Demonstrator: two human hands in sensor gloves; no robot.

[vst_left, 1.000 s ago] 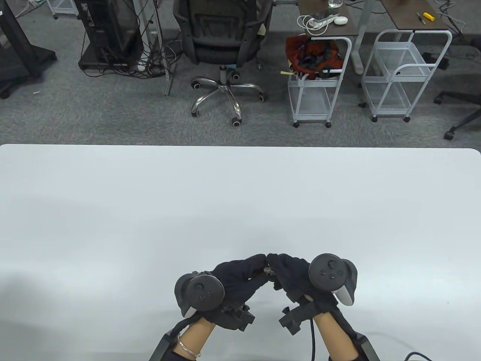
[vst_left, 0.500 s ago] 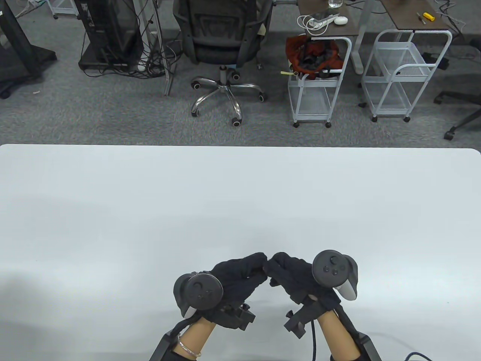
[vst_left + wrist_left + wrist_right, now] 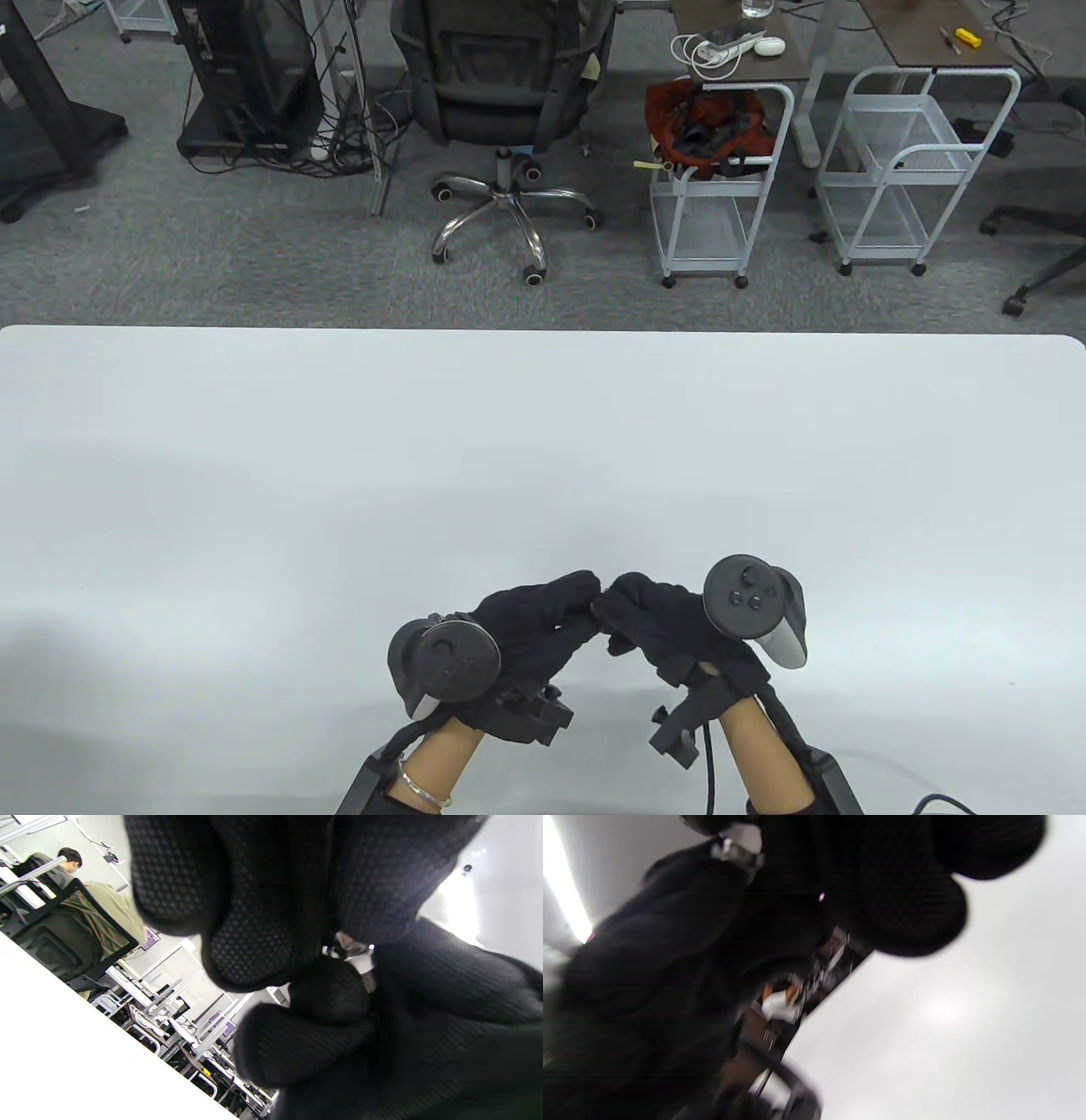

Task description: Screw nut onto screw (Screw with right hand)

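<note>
My left hand (image 3: 585,598) and right hand (image 3: 612,601) meet fingertip to fingertip low over the white table (image 3: 543,441), near its front edge. Both wear black gloves. In the table view the fingers hide the screw and nut. In the left wrist view a small silvery metal part (image 3: 353,951) shows between my left fingertips (image 3: 250,942) and my right hand's fingers (image 3: 445,976). In the blurred right wrist view the same metal part (image 3: 736,852) shows at the top, where both hands' fingers pinch it. I cannot tell the screw from the nut.
Trackers sit on the back of my left hand (image 3: 445,666) and right hand (image 3: 751,598). Beyond the table's far edge stand an office chair (image 3: 501,102) and two white wire carts (image 3: 721,178).
My right hand has rolled at the wrist with its fingertips kept on the part; its tracker has turned. A glint of metal seen between the fingertips a second ago is now covered. My left hand has barely moved.
</note>
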